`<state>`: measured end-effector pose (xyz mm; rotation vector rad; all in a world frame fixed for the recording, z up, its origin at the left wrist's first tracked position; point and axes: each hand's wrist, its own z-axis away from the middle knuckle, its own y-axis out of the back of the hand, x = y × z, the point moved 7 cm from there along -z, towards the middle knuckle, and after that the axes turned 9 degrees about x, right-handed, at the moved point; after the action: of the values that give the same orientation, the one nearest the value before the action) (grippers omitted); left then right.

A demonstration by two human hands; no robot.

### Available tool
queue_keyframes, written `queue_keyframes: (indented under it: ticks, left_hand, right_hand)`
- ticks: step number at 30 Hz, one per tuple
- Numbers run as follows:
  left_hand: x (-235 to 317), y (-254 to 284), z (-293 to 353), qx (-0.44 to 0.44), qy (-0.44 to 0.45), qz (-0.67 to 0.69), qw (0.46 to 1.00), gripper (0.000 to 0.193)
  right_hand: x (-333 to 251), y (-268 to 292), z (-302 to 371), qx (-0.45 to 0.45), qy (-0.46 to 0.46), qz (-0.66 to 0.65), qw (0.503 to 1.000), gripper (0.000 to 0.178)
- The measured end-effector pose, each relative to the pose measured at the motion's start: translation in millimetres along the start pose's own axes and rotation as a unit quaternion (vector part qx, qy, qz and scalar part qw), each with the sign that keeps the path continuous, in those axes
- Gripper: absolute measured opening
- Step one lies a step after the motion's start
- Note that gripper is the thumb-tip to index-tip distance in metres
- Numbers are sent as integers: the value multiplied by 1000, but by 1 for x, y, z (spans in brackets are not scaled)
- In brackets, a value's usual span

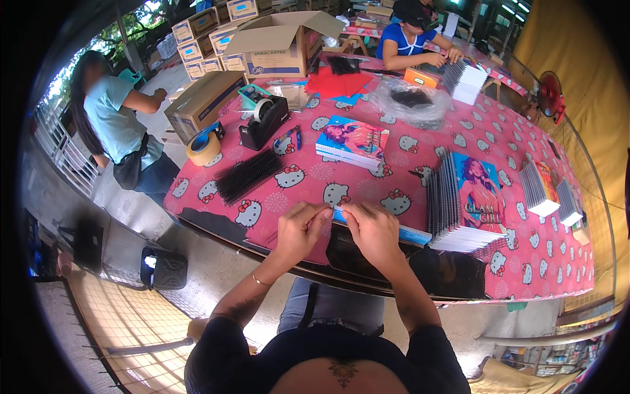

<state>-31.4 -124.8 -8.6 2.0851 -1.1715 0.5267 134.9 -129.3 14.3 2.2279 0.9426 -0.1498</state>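
At the near table edge, my right hand [373, 226] is closed on a thin notebook with a blue cover [413, 235], seen almost edge-on and mostly hidden under the hand. My left hand [300, 228] is closed in a pinch at the notebook's left end; what its fingertips hold is too small to make out. Just right of my hands, a row of spiral-bound notebooks [478, 197] stands with a pink and blue cover facing out. Farther ahead lies a stack of notebooks [352, 141] with similar covers. Black spiral binding coils [248, 175] lie in a bundle to the left.
On the pink patterned table [308, 246] are a tape dispenser [264, 121], tape roll [204, 149], pliers [298, 138], plastic bag [410, 102], red sheets [338, 83] and more notebooks [541, 189]. Boxes [282, 52] stand behind. One person [118, 118] stands left; another [410, 43] handles notebooks opposite.
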Motion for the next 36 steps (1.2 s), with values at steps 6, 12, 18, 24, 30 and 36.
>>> queue_keyframes:
  ticks: [6, 12, 18, 24, 30, 36]
  left_hand:
    - [-3, 0, -4, 9, 22, 51, 998, 14]
    - [-3, -1, -4, 6, 31, 45, 998, 18]
    - [4, -10, -23, -113, -106, -1, 988, 26]
    - [2, -21, -18, -211, -114, -114, 964, 57]
    - [9, -50, 34, -128, -197, -355, 905, 92]
    - [9, -55, 27, -142, -224, -356, 896, 92]
  right_hand:
    - [-6, 2, -2, 2, 18, 11, 1000, 11]
    - [-4, 1, -1, -1, 17, 3, 1000, 10]
    - [-3, 0, -1, -30, 9, -21, 999, 11]
    - [-5, 39, -11, -22, 39, 16, 999, 12]
    - [19, 24, 5, -123, -47, 8, 991, 14]
    - [10, 34, 6, -88, 17, 30, 996, 19]
